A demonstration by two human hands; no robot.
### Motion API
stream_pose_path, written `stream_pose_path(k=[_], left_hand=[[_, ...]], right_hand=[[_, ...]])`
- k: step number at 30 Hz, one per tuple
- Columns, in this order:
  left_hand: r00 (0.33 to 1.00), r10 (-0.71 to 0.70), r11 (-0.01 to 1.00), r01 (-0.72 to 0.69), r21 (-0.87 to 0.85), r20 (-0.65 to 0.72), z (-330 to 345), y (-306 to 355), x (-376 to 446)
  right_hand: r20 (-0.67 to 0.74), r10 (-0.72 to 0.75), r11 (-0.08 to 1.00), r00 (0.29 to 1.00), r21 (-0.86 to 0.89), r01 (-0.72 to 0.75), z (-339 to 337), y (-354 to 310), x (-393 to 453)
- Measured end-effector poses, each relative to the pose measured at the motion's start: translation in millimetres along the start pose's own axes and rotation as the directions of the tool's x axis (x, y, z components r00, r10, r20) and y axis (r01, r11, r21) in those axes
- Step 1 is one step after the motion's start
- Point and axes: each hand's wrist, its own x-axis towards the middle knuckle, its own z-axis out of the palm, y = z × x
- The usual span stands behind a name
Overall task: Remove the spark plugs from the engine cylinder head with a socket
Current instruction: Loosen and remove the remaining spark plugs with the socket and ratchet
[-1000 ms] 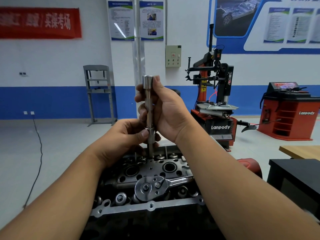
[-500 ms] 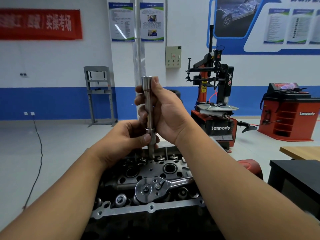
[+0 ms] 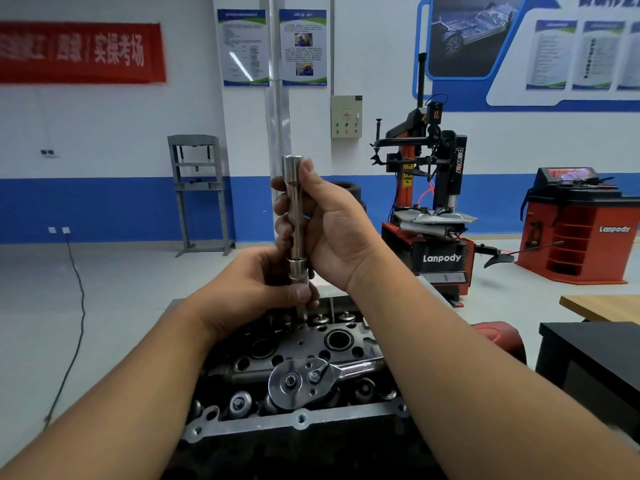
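head view. the right hand (image 3: 322, 230) wraps its fingers and thumb round the upper part of a long steel extension bar with socket (image 3: 295, 233), held upright above the far side of the engine cylinder head (image 3: 298, 344). the left hand (image 3: 256, 289) pinches the lower, thicker section of the same tool between thumb and fingers, just above the head; neither hand has any slack in its hold. the lower tip of the tool sits at or just inside a plug well, but the left fingers hide the exact point of entry, and no spark plug can be seen, so the plugs are judged to lie down in their wells.

step in hand, as a judgement: seating or working the socket on a plug by hand. to do it well, keep the bar in line with the well, let the lower hand guide and the upper hand turn, and feel for the hex before applying force; a tilted bar could bind or crack the plug.

surroundings. a ratchet wrench (image 3: 304, 375) lies flat across the near part of the head, apart from both hands, its handle running under the right forearm; that forearm would need to lift before the wrench can be reached. an open plug well (image 3: 338, 340) shows just right of the tool. beyond stand a tyre changer (image 3: 429, 209), a red cabinet (image 3: 575, 233) and a grey press frame (image 3: 199, 192), all well apart from the work.
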Motion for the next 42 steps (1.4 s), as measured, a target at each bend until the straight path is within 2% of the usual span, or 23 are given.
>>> stream_pose_path(k=[4, 7, 11, 15, 18, 20, 23, 25, 28, 32, 36, 38, 42], left_hand=[[0.995, 0.046, 0.999, -0.045, 0.012, -0.09, 4.0, 0.8, 0.5], [0.999, 0.019, 0.999, -0.02, -0.036, -0.048, -0.6, -0.2, 0.4], [1.0, 0.004, 0.993, -0.002, -0.116, 0.019, -3.6, 1.8, -1.5], [0.992, 0.036, 0.999, -0.04, -0.024, -0.122, -1.1, 2.8, 0.8], [0.982, 0.043, 0.999, -0.04, 0.02, -0.185, 0.6, 4.4, -0.3], [0.987, 0.038, 0.999, -0.041, -0.015, -0.153, -1.0, 4.5, -1.6], [0.999, 0.016, 0.978, -0.023, -0.209, -0.036, -1.4, 8.3, -3.3], [1.0, 0.02, 0.962, -0.022, -0.271, -0.012, -3.2, 8.9, -3.1], [0.999, 0.041, 0.969, -0.047, -0.241, -0.03, -2.9, 7.3, -3.3], [0.99, 0.076, 0.977, -0.097, -0.188, -0.116, -2.9, 6.7, -3.9], [0.986, 0.08, 0.985, -0.101, -0.139, -0.148, -0.6, 8.5, -2.9], [0.99, 0.062, 0.985, -0.081, -0.153, -0.125, -0.1, 10.1, -3.5], [1.0, 0.023, 0.956, -0.019, -0.294, 0.011, -1.2, 13.2, -6.6]], right_hand=[[-0.041, -0.068, 0.997, 0.997, 0.024, 0.069, -1.2, 3.1, 0.2], [-0.085, -0.084, 0.996, 0.993, 0.024, 0.087, -1.7, 3.6, 1.0], [-0.103, -0.082, 0.994, 0.991, -0.084, 0.073, -1.9, 0.9, -0.3], [-0.072, -0.059, 0.992, 0.996, -0.116, 0.05, -0.2, -0.6, -3.6], [-0.106, -0.072, 0.992, 0.992, -0.108, 0.06, -0.6, 0.8, -3.8], [-0.12, -0.078, 0.992, 0.99, -0.105, 0.066, -1.6, 1.7, -3.1], [-0.144, -0.072, 0.994, 0.987, -0.089, 0.059, -1.8, 2.5, -1.3], [-0.146, -0.085, 0.994, 0.986, -0.08, 0.074, -1.5, 2.6, -0.2], [-0.107, -0.103, 0.994, 0.989, -0.049, 0.098, -1.7, 1.3, -0.6], [-0.006, -0.062, 0.998, 0.998, -0.021, 0.062, -0.8, -0.2, -3.4], [-0.038, -0.074, 0.993, 0.997, -0.096, 0.07, 0.0, 0.3, -3.1], [-0.038, -0.075, 0.991, 0.996, -0.11, 0.07, -1.1, -0.1, -3.5], [0.032, -0.039, 0.991, 0.999, -0.13, 0.043, -2.1, -2.5, -6.4]])
